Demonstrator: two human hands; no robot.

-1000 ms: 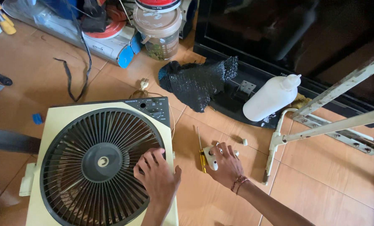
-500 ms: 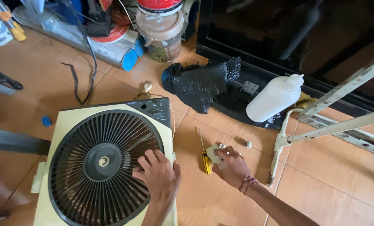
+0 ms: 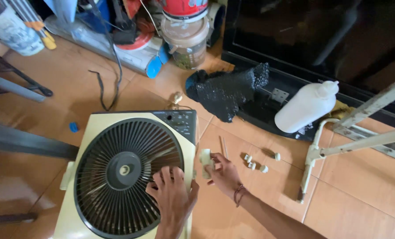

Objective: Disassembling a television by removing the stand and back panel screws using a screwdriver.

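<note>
Blue cap on the tiled floor at far left. Cream box fan lies face up, dark round grille on top. Left hand flat on the grille's lower right, fingers spread. Right hand just beside the fan's right edge, pinching a small cream plastic piece, probably a knob. Small white bits scattered nearby, then a white squeeze bottle lying tilted.

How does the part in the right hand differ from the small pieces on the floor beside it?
The cream part is larger and elongated; the small pieces are short stubs. The cream part is held in the right hand against the fan housing's side; the small pieces lie loose on the tile. Both are pale cream-white.
</note>
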